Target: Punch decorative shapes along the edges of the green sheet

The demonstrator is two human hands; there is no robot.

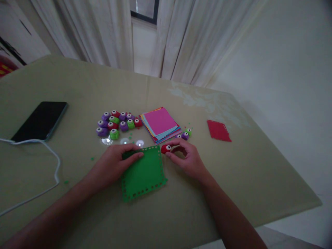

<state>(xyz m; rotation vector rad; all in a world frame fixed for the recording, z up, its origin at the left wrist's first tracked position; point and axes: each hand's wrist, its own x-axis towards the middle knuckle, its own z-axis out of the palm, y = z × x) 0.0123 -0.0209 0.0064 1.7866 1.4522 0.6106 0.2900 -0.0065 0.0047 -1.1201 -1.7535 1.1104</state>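
Observation:
My left hand (118,160) pinches a green square of paper (145,173) by its top left part, thumb on top. Small punched holes line the edges of the square. At its top right corner my right hand (188,157) is closed on a small red paper punch (165,148) with a white eye-like button. The punch touches or nearly touches the paper's corner; which one I cannot tell. Just beyond the right hand stand a few purple and green punches (185,135).
Several similar punches (113,126) cluster beyond the left hand. A stack of coloured paper (160,121) lies in the middle, a red punched square (218,130) to the right. A black tablet (40,121) and a white cable (57,166) lie at left. Green paper bits (66,182) are scattered about.

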